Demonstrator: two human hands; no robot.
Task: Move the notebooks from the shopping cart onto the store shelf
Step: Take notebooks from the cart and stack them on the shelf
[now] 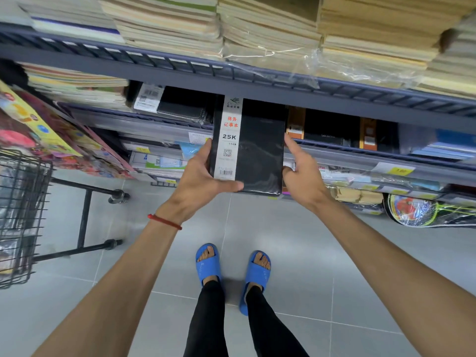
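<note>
Right now the black notebook (257, 150) sits between both hands, its white label strip towards the left hand (198, 186); that hand grips the lower left corner, thumb laid across the cover; the right hand (298, 176) holds the right edge with half-curled fingers, forefinger stretched up along it. I see the notebook's far end tucked under the grey shelf rail (231, 73), the near end out over the aisle. Beyond the left hand lies a pile of wrapped black notebooks (180, 104); beyond the right hand stand dark notebooks with brown bands (332, 130), close against the held one's edge; the gap between these is about the notebook's own width. Above the rail, stacks of pale exercise books (257, 27) crowd the upper shelf; below the hands, a lower shelf edge (360, 163) carries price tags. Far left of the left arm stands the wire shopping cart (23, 215); right of the right forearm lies a wrapped racket (425, 212); underfoot, grey floor tiles (309, 266) and blue slides (208, 264).
</note>
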